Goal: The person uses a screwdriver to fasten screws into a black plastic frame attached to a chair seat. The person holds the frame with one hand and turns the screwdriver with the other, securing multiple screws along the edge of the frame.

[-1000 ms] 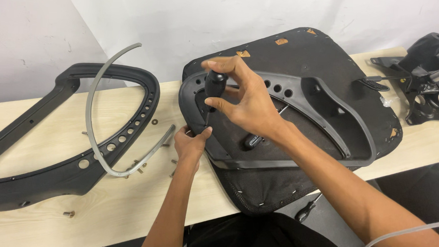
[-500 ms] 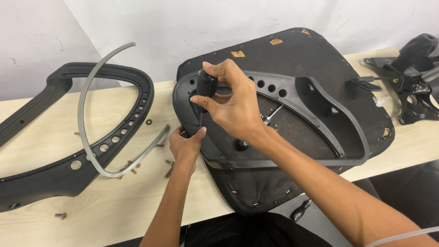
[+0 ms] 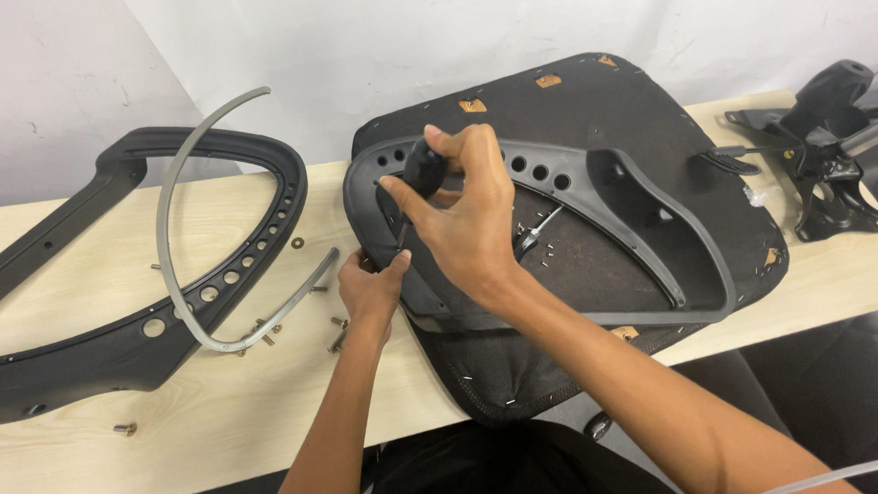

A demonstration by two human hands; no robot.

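- Plainly, I see the work midway: my right hand (image 3: 466,218) is closed around a black-handled screwdriver (image 3: 421,171), its tip down at the 9 o'clock end of the grey plastic frame (image 3: 622,191) lying on the upturned seat pad (image 3: 607,105).
- My left hand (image 3: 372,286) pinches that frame's edge just below the tip.
- I judge fastening unfinished: several loose screws (image 3: 338,323) lie on the bench (image 3: 250,418) near 7 o'clock.
- Count: one seat pad, one frame on it, one backrest frame (image 3: 104,340) at 9 o'clock, one grey strip (image 3: 173,263), one chair mechanism (image 3: 825,147) at 2 o'clock.
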